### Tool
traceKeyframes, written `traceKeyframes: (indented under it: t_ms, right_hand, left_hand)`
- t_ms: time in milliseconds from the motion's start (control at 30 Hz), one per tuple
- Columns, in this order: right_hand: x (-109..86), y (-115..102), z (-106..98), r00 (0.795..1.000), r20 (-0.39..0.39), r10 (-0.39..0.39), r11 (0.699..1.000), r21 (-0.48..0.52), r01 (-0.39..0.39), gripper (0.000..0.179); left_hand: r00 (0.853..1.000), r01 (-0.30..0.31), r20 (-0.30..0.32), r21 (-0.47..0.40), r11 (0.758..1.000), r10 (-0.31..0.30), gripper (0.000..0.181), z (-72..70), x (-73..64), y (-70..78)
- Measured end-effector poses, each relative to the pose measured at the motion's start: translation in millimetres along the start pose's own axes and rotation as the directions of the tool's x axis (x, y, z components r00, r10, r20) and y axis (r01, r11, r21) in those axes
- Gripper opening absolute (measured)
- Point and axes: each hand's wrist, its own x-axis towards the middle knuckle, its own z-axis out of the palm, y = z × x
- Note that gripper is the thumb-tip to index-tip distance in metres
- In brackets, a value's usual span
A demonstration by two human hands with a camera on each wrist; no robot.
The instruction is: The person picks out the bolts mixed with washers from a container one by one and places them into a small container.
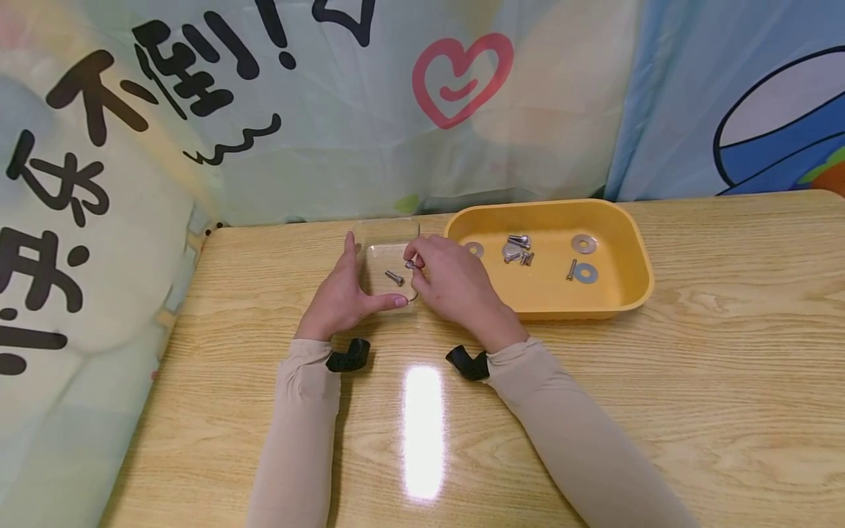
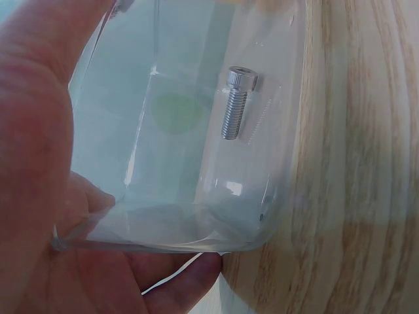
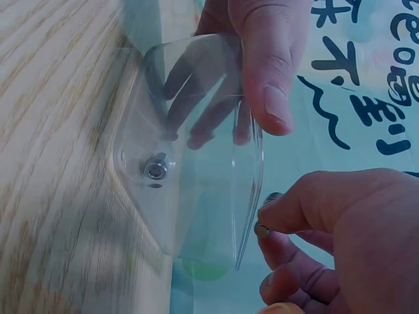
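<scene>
Count: one clear plastic open box (image 1: 376,287) between the hands with one silver socket-head bolt (image 2: 234,114) inside, a second metal bolt (image 1: 410,265) in right hand (image 1: 460,282), pinched thumb-to-finger at the box's right side. Left hand (image 1: 342,297) spread wide, touching the box's left and near sides. Yellow rectangular plastic tray (image 1: 568,302) beyond right hand: three grey ring washers (image 1: 585,280), one lone silver screw (image 1: 571,270), one metal hardware cluster (image 1: 518,240), pieces uncountable.
</scene>
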Motion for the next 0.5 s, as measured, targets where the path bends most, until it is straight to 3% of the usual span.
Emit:
traceKeyframes:
  t_ms: [500]
  right_hand:
    - [2.0,-3.0,2.8,0.998,0.0,-0.057,0.997,-0.054,0.056,0.019]
  left_hand:
    - [1.0,-0.01,0.01,0.007,1.0,0.01,0.137,-0.4,0.2,-0.9]
